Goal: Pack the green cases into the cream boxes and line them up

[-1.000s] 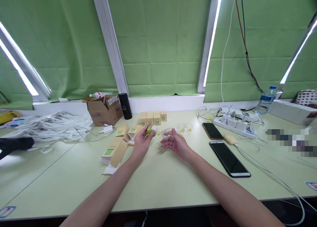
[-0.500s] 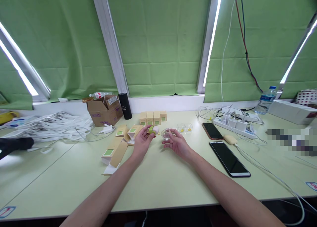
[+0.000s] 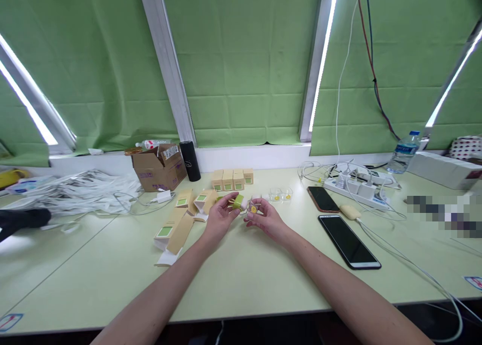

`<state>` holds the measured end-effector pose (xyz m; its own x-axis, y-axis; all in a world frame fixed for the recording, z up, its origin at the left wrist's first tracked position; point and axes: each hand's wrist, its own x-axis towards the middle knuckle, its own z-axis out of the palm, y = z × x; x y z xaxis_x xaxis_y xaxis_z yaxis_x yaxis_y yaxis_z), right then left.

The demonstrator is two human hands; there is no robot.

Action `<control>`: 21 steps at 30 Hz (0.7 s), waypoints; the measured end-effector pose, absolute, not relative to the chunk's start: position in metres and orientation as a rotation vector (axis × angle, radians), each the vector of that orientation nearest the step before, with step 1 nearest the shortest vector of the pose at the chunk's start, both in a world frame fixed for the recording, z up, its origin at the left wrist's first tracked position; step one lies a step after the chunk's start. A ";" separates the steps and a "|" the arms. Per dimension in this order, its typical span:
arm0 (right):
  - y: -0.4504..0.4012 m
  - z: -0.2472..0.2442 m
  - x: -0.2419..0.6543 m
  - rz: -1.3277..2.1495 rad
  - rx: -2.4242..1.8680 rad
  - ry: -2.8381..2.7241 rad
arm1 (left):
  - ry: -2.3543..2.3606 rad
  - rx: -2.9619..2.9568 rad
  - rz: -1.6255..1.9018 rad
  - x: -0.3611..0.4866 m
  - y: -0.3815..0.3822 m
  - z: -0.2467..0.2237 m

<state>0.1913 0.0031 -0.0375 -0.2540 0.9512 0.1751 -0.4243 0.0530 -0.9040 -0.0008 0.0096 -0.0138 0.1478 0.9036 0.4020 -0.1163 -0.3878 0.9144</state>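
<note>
Small green-and-white piece, held sideways in the left hand: green body left, white end right. Just right of it, clear piece with a yellow spot showing, pinched in the right hand. From where I'm standing, can't tell if they touch. Finer detail too small.

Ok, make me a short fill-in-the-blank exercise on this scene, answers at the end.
1. The hand holding the green piece is the person's ____ one.
2. The cap on the upright water bottle is ____.
3. The phones on the table number ____.
4. The black cylinder stands just to the ____ of the brown box.

Missing words: left; blue; two; right.
</note>
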 end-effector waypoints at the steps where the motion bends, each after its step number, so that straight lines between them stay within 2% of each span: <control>1: 0.003 -0.038 0.191 1.491 -0.655 -1.141 | 0.801 1.511 1.405 -0.001 0.009 -0.014; 21: 0.002 -0.039 0.190 1.501 -0.663 -1.186 | 0.763 1.611 1.378 -0.004 0.009 -0.013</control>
